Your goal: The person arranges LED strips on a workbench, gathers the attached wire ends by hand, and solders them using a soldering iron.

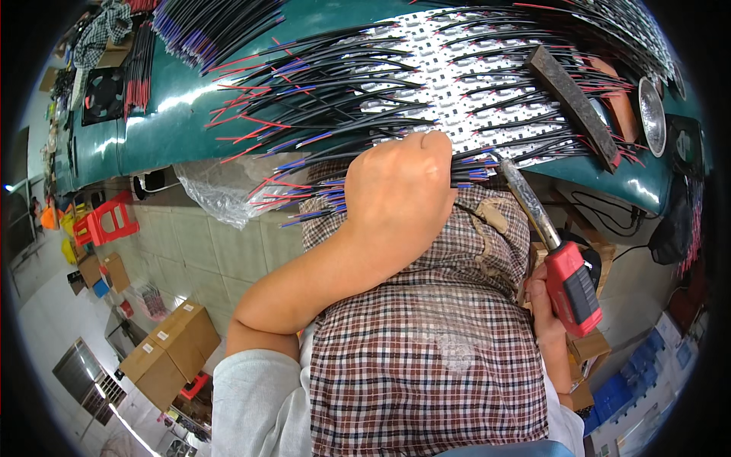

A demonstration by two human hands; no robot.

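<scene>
My left hand (401, 186) is closed in a fist at the table's near edge. It grips a bundle of black cables (474, 169) whose blue and red wire ends stick out on its right side. My right hand (541, 305), lower on the right, is wrapped round the red and black handle of a soldering iron (572, 289). The iron's metal shaft slants up and left, its tip close to those wire ends; whether they touch I cannot tell. Beyond my left hand lies a white sheet of small circuit boards (434, 76), with rows of black cables on both sides.
A rusty metal bar (575, 107) lies across the cables on the right, near a metal bowl (651, 114). More cables (217, 30) are piled at the far left of the green table (171, 84). Clear plastic (228, 190) hangs below its edge. Cardboard boxes (171, 354) stand at left.
</scene>
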